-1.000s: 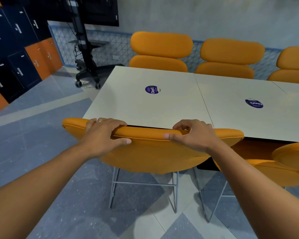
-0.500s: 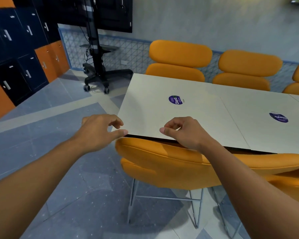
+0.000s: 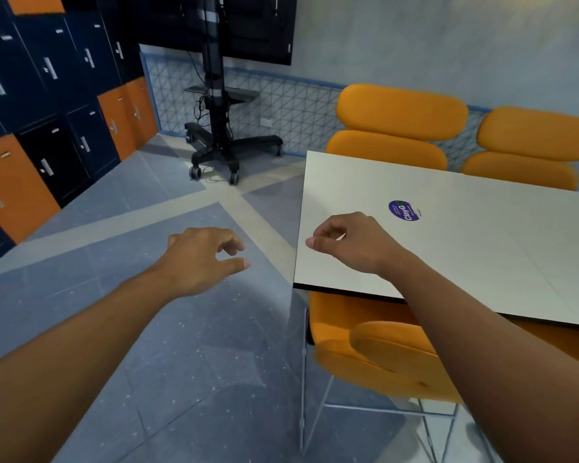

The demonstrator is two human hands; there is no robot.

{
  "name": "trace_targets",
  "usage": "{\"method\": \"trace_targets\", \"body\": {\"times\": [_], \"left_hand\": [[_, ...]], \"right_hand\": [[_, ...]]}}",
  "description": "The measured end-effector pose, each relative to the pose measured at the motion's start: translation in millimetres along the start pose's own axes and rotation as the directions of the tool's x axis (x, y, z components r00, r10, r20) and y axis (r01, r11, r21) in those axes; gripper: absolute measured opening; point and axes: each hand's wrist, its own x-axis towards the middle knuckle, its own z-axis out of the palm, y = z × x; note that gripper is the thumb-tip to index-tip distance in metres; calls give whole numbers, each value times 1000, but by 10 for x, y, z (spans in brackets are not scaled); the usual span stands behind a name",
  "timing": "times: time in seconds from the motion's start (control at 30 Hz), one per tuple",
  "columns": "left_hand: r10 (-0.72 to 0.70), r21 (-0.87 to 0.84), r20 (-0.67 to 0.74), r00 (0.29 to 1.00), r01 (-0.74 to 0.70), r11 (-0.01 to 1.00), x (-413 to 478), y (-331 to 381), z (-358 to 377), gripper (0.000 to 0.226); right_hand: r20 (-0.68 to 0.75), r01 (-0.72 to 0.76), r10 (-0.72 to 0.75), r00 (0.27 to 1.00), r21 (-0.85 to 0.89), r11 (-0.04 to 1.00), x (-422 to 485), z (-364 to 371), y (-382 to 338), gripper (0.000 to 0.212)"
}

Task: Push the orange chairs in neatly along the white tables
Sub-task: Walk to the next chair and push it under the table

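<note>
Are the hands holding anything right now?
Nothing is held. The left hand hovers over the floor, the right hand over the white table, both loosely curled and apart from the orange chair below.

Floor (image 3: 181, 362) lies open left of table (image 3: 482, 228); stand (image 3: 219, 152) seemingly far.

A round purple sticker (image 3: 403, 210) on the white counter (image 3: 465, 255) read "ClayG"; its last character and smaller print were illegible.

— Shot from where?
— From head height, wide-angle, tilted forward and down over left hand (image 3: 198, 259) and right hand (image 3: 351, 243).
— Close?
— Right above the worktop (image 3: 482, 255) corner at right; lockers (image 3: 47, 95) farther off, left.
</note>
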Motion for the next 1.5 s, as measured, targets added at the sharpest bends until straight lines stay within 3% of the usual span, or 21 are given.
{"method": "trace_targets", "body": {"times": [0.37,0.93,1.5], "left_hand": [[-36,-51,70,997,39,998,1062,-905,-44,31],[-63,-51,204,977,75,996,3972,-2029,-81,34],[113,-135,280,953,-78,988,6917,-3125,-90,33]], "right_hand": [[56,-28,26,998,36,999,1444,534,-47,28],[91,-156,150,985,64,986,4286,616,536,32],[-39,-288,288,957,7,958,6704,485,965,34]]}}
